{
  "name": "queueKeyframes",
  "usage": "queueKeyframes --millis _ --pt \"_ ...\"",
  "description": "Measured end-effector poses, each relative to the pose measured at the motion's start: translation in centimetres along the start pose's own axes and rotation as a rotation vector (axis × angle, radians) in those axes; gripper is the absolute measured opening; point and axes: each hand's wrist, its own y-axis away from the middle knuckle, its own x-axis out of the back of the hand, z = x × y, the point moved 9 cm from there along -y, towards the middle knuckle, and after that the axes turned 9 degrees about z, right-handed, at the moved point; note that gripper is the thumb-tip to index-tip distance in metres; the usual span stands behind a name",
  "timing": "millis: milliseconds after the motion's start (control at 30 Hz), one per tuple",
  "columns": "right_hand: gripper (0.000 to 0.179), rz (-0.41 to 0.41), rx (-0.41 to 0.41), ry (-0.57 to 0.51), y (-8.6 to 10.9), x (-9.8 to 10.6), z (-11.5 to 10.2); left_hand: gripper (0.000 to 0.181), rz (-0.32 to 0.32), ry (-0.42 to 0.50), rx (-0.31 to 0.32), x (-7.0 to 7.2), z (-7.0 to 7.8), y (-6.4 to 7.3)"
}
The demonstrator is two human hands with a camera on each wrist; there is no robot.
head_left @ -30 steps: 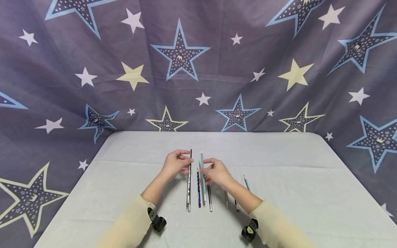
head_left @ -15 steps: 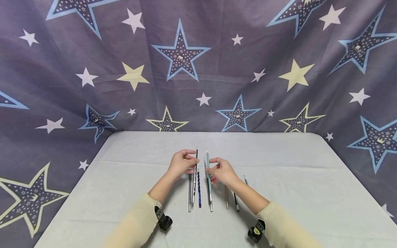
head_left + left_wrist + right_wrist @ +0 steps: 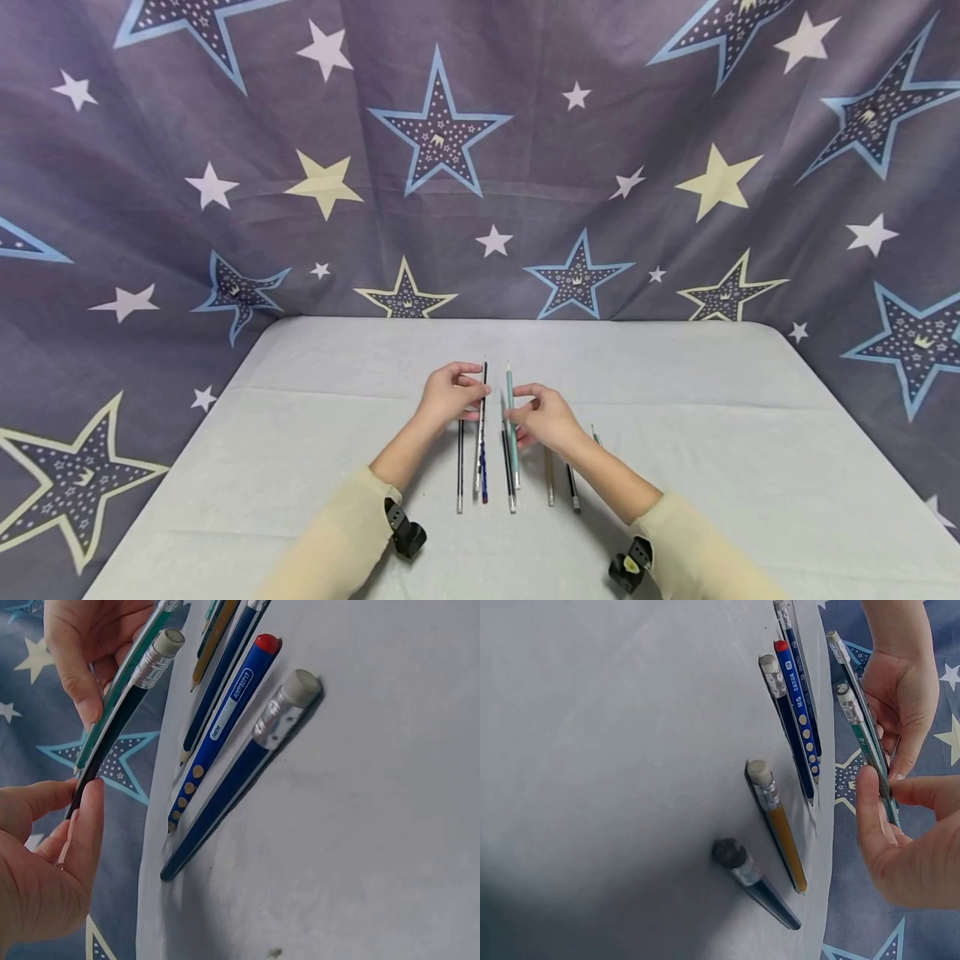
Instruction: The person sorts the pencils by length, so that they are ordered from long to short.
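My left hand (image 3: pixel 450 396) pinches a dark pencil (image 3: pixel 124 709) with a metal-banded eraser end, between thumb and fingers. Just to its right, my right hand (image 3: pixel 547 419) pinches a green pencil (image 3: pixel 861 724), eraser end towards me. Both pencils are held above the table, points away, side by side with a narrow gap in the head view. Under the left hand's pencil lies a blue pencil (image 3: pixel 232 712) with a red end and a row of round dots. Dark pencils with erasers lie on either side of it, one left (image 3: pixel 461 467) and one right (image 3: pixel 509 471).
Beneath the right forearm lie a yellow-brown pencil (image 3: pixel 550 479) and a black pencil (image 3: pixel 573 487). A green pencil (image 3: pixel 596 433) pokes out behind that forearm, mostly hidden. A pale cloth covers the table (image 3: pixel 300 492), and a star-patterned curtain (image 3: pixel 525 167) hangs at its far edge.
Both hands have shifted right with their pencils. The left one's dark pencil went from over the left-hand pencil to over the blue one; the right one's green pencil passed over the dark pencil.
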Motion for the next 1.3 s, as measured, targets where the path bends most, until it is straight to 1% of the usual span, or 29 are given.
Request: queueKeyframes --millis 200,467,700,833,1067,1300 --pt "0.042 -0.002 0.004 -0.010 0.0 0.0 0.1 0.038 -0.002 0.003 -0.010 -0.3 0.0 0.1" --pt "0.044 -0.007 0.012 -0.014 0.0 0.2 0.0 0.037 -0.007 0.019 0.006 -0.5 0.3 0.2" --pt "0.044 -0.027 0.017 -0.013 0.1 0.0 0.0 0.038 -0.008 0.032 0.012 -0.5 0.0 -0.1" --pt "0.045 -0.023 0.016 -0.023 0.0 0.1 -0.1 0.038 -0.003 0.034 0.019 -0.5 0.0 -0.2" --pt "0.046 -0.019 0.026 -0.040 0.1 0.1 -0.4 0.038 0.012 0.041 0.031 -0.3 0.2 -0.4" --pt "0.044 -0.021 0.005 -0.045 0.0 0.0 -0.2 0.039 0.032 0.036 0.018 0.3 0.8 -0.9"
